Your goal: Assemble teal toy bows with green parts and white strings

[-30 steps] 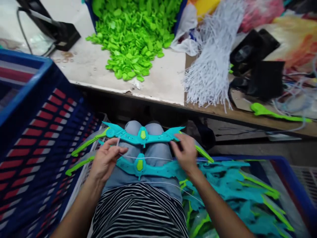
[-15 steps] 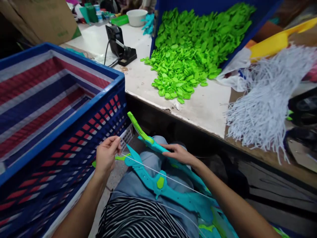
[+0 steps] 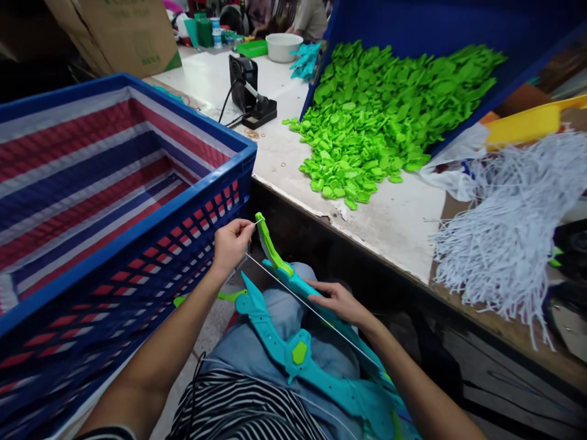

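Note:
My left hand [image 3: 232, 245] pinches the end of a white string [image 3: 294, 293] right at the tip of a lime-green limb [image 3: 271, 249]. That limb belongs to a teal toy bow [image 3: 300, 285] lying across my thighs. Around the bow's body, just below the green limb, my right hand [image 3: 338, 302] is closed, fingers along its upper side. From my left hand the string runs down along the bow toward the lower right. A second teal toy bow [image 3: 271, 333] with a green hexagonal piece rests nearer on my lap. My right forearm hides part of the bows' lower ends.
A blue crate [image 3: 183, 211] with a striped liner stands at my left. On the table [image 3: 403, 226] are a heap of green plastic pieces [image 3: 367, 131] spilling from a blue bin [image 3: 440, 27], a bundle of white strings [image 3: 509, 232], a small black fan [image 3: 245, 82] and a white bowl [image 3: 283, 47].
My left hand has moved up and right, bringing the string end from open air beside the bow to the green limb's tip. My right hand keeps its hold. The view has shifted left.

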The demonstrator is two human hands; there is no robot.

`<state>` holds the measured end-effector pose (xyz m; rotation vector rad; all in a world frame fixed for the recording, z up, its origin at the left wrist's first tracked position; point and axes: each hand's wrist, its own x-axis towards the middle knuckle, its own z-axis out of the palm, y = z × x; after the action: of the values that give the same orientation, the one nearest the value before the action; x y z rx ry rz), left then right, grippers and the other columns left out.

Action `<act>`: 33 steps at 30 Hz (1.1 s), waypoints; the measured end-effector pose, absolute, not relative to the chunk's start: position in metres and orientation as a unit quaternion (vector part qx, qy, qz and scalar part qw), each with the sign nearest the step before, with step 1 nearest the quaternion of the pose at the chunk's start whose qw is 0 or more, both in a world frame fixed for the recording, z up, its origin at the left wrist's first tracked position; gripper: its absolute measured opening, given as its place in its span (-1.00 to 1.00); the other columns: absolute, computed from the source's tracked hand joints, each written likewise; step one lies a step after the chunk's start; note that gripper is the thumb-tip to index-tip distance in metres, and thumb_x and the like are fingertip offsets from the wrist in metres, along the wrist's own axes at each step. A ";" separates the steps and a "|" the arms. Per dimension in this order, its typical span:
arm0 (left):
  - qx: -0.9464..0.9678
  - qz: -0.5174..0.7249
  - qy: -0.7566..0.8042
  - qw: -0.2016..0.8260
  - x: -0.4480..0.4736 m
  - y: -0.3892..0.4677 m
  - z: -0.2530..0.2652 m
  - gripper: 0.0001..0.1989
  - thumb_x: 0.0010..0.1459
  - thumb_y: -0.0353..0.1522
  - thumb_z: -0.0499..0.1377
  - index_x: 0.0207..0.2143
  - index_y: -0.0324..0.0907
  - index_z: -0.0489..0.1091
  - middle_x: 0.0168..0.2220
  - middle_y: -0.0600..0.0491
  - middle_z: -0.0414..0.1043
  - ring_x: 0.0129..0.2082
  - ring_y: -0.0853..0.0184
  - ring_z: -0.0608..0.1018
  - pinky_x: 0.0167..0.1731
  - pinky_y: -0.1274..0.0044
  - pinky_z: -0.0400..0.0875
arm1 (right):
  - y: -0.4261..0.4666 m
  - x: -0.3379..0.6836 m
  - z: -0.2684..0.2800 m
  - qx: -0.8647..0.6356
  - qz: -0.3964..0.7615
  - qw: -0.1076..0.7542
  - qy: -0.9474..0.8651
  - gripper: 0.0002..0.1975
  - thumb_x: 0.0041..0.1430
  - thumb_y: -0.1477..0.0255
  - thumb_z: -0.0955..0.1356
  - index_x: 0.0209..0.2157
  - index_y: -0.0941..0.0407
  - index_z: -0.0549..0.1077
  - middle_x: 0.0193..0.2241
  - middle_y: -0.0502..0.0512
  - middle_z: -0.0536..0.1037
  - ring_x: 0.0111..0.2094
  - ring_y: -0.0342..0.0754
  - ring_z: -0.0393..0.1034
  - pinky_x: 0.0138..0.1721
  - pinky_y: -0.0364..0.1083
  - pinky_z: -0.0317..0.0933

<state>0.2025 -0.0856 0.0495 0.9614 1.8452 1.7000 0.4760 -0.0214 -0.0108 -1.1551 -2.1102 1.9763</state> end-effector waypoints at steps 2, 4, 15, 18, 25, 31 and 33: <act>0.354 0.615 0.668 0.224 0.202 -0.085 0.049 -0.84 -0.02 -0.30 0.19 -0.50 -0.23 0.46 -0.67 0.16 0.35 -0.64 0.46 0.37 -0.57 0.62 0.22 | -0.022 0.476 -0.010 -0.368 0.636 0.015 -0.678 -0.39 -0.03 0.13 0.41 0.07 0.06 0.43 0.05 0.00 0.46 0.10 0.21 0.32 0.17 0.11 0.15; 0.359 0.613 0.666 0.226 0.202 -0.084 0.047 -0.84 -0.01 -0.30 0.19 -0.50 -0.22 0.46 -0.67 0.16 0.34 -0.64 0.46 0.36 -0.58 0.62 0.22 | -0.022 0.475 -0.009 -0.366 0.633 0.015 -0.682 -0.40 -0.02 0.14 0.41 0.07 0.05 0.43 0.05 0.00 0.46 0.10 0.21 0.32 0.17 0.12 0.15; 0.327 0.612 0.596 0.403 0.195 -0.070 0.060 -0.61 -0.18 -0.22 0.34 -0.32 -0.25 0.37 -0.71 0.21 0.35 -0.80 0.53 0.25 -0.75 0.65 0.08 | -0.030 0.481 -0.010 -0.350 0.552 0.016 -0.756 -0.46 0.07 0.15 0.35 0.08 0.05 0.43 0.00 0.07 0.52 0.00 0.14 0.42 0.03 0.05 0.28; 0.314 0.615 0.589 0.420 0.194 -0.074 0.063 -0.59 -0.23 -0.19 0.37 -0.38 -0.26 0.38 -0.72 0.19 0.35 -0.80 0.53 0.26 -0.77 0.65 0.09 | -0.024 0.472 0.000 -0.365 0.425 0.078 -0.825 -0.53 0.09 0.16 0.35 0.01 0.06 0.48 -0.13 0.14 0.58 -0.14 0.10 0.45 -0.09 0.05 0.32; 0.297 0.633 0.575 0.425 0.196 -0.091 0.062 -0.56 -0.25 -0.19 0.39 -0.37 -0.26 0.38 -0.72 0.18 0.36 -0.79 0.54 0.28 -0.76 0.67 0.14 | 0.014 0.358 0.045 -0.267 0.330 0.274 -0.863 -0.72 0.17 0.33 0.34 -0.09 0.08 0.52 -0.33 0.08 0.55 -0.31 -0.08 0.38 -0.23 -0.08 0.27; 0.293 0.628 0.577 0.431 0.191 -0.101 0.061 -0.54 -0.25 -0.16 0.39 -0.36 -0.25 0.36 -0.72 0.18 0.35 -0.79 0.52 0.27 -0.75 0.65 0.15 | 0.013 0.311 0.054 -0.209 0.407 0.288 -0.842 -0.88 0.10 0.40 0.37 -0.42 0.14 0.53 -0.44 0.00 0.52 -0.42 -0.16 0.36 -0.35 -0.15 0.22; 0.297 0.616 0.583 0.439 0.189 -0.103 0.060 -0.55 -0.23 -0.17 0.38 -0.35 -0.24 0.36 -0.71 0.20 0.33 -0.77 0.50 0.29 -0.71 0.64 0.20 | 0.006 0.312 0.057 -0.202 0.380 0.296 -0.853 -0.89 0.10 0.43 0.37 -0.47 0.13 0.51 -0.48 0.00 0.49 -0.42 -0.15 0.33 -0.34 -0.15 0.21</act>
<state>0.1890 -0.1032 0.0597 0.7387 1.4477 1.5309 0.3125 0.0060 0.0566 -0.5386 -2.2683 1.0111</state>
